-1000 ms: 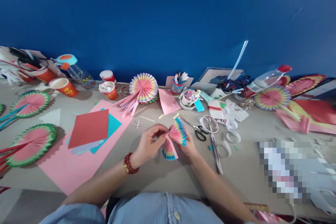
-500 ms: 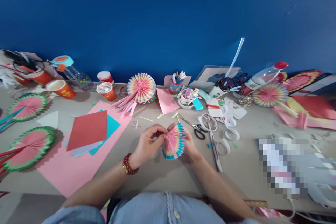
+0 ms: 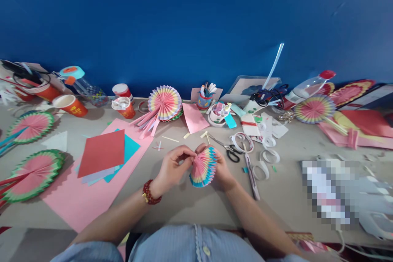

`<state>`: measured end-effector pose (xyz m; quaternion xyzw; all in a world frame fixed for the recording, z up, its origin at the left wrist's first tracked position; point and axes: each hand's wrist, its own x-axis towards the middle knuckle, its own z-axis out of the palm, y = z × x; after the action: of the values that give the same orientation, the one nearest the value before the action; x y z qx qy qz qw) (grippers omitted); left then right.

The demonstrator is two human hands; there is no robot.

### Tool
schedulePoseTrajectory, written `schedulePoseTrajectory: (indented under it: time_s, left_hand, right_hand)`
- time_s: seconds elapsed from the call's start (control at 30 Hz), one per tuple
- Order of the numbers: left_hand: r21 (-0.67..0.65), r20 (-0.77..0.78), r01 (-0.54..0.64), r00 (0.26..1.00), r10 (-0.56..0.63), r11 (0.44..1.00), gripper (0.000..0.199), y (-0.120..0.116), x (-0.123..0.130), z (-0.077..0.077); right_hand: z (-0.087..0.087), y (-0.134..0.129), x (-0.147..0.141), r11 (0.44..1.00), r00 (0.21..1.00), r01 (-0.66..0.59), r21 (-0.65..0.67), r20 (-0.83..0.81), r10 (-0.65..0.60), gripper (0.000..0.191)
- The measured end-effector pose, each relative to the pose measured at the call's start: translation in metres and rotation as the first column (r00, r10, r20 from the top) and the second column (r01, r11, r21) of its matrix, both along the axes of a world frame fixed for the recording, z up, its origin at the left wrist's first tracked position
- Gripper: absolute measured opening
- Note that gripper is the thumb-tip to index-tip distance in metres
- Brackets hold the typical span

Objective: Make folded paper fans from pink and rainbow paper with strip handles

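Note:
Between my hands is a pleated paper fan (image 3: 203, 168), pink in the middle with yellow and blue zigzag bands along its outer edge. It is spread into a part circle, held above the table. My left hand (image 3: 175, 168) pinches the fan's gathered inner end between thumb and fingers. Behind the fan, my right hand (image 3: 223, 172) grips its right side; most of those fingers are hidden by the pleats. Scissors (image 3: 229, 149) with black handles lie just beyond my right hand, beside a roll of tape (image 3: 242, 142) and a slim cutter-like tool (image 3: 251, 178).
Coloured paper sheets (image 3: 102, 153) lie on a large pink sheet (image 3: 76, 204) at left. Finished round fans (image 3: 33, 174) rest at far left, back centre (image 3: 166, 102) and right (image 3: 315, 109). Paper cups (image 3: 72, 105), a pen holder (image 3: 205, 101) and a bottle (image 3: 310, 88) line the blue wall.
The fan has turned slightly in my hands, and its pleats look a little more spread. Both hands keep nearly the same place and grip.

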<state>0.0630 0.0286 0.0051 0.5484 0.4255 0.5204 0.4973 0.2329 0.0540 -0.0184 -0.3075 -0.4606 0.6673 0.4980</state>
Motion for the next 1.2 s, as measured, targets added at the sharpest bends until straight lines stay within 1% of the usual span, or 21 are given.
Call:
schedulePoseTrajectory:
  time_s: [0.17,0.33,0.43,0.63,0.7,0.8,0.87,0.93,1.07,1.13,1.2]
  left_hand:
    - [0.063,-0.068,-0.014,0.997,0.019,0.998,0.008,0.001,-0.001,-0.003]
    - [0.071,-0.054,-0.029,0.998,0.033,0.997,0.009,0.001,-0.001,-0.003]
    - [0.065,-0.066,-0.030,0.997,0.034,0.997,0.009,0.000,0.000,-0.001]
    - [0.093,-0.091,-0.010,0.996,0.018,0.996,0.009,0.000,-0.001,0.002]
    - [0.072,-0.102,0.008,0.995,-0.001,0.997,0.008,0.001,-0.001,0.002]
    - [-0.005,-0.096,0.020,0.995,-0.021,1.000,0.006,0.003,-0.002,0.000]
    - [-0.059,-0.067,0.017,0.998,-0.021,0.998,0.006,0.004,-0.001,-0.001]
    - [-0.074,-0.059,0.006,0.998,-0.010,0.997,0.007,0.004,-0.001,-0.002]
    - [-0.004,-0.123,-0.037,0.992,0.036,0.999,0.001,0.004,-0.002,-0.002]
    - [0.017,-0.143,-0.053,0.988,0.055,0.998,0.003,0.003,-0.002,-0.001]
    - [0.029,-0.147,-0.063,0.987,0.066,0.998,0.005,0.003,-0.001,-0.001]
  right_hand:
    - [-0.005,0.002,0.002,0.999,0.999,0.039,0.013,0.032,-0.039,0.023]
    - [-0.010,0.002,0.000,0.997,0.997,0.070,-0.015,0.032,-0.070,0.034]
    - [-0.009,0.001,0.001,0.997,0.997,0.068,-0.021,0.039,-0.067,0.032]
    - [-0.004,0.000,0.000,0.996,0.996,0.084,-0.017,0.042,-0.083,0.030]
    - [-0.005,0.000,-0.001,0.995,0.994,0.103,-0.018,0.042,-0.102,0.028]
    - [-0.008,-0.001,-0.003,0.992,0.991,0.126,-0.023,0.038,-0.125,0.026]
    - [-0.010,-0.001,-0.003,0.990,0.990,0.138,-0.022,0.035,-0.137,0.027]
    - [-0.011,0.000,-0.004,0.989,0.989,0.148,-0.023,0.031,-0.147,0.030]
    - [-0.012,0.001,-0.006,0.990,0.991,0.135,-0.031,0.029,-0.134,0.038]
    - [-0.011,0.002,-0.007,0.992,0.992,0.121,-0.028,0.029,-0.120,0.039]
    - [-0.010,0.001,-0.007,0.993,0.993,0.118,-0.020,0.028,-0.117,0.037]
